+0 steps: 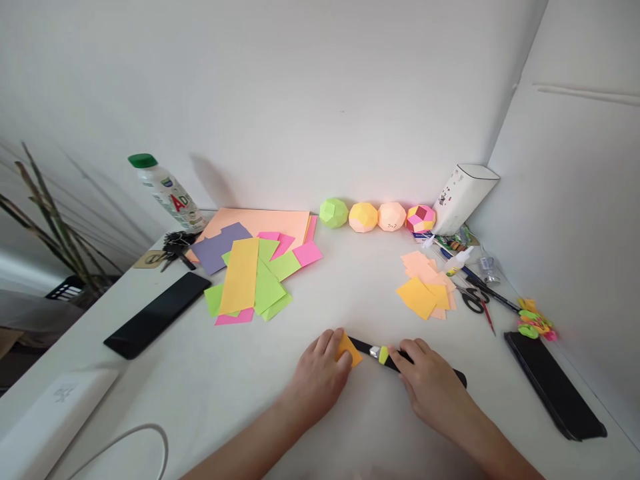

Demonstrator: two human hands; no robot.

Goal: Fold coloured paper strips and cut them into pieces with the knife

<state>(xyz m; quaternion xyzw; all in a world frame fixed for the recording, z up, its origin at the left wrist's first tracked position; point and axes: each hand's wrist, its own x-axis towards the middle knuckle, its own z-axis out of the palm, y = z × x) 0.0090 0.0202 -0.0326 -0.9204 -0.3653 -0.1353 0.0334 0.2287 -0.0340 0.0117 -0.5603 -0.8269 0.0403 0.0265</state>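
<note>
My left hand point(320, 377) presses a small orange paper square point(349, 349) onto the white table point(350, 287), fingers curled over it. My right hand point(433, 387) is closed on a black utility knife point(373, 351) with a yellow slider, its tip lying at the edge of the orange paper. Both hands are near the table's front edge, close together.
A pile of coloured paper strips point(255, 277) lies at back left, orange squares point(425, 287) at right. Several paper balls point(377, 217) line the wall beside a white box point(463, 193). Scissors point(475, 300), pens, a bottle point(163, 190), keys and black phones point(157, 313) lie around.
</note>
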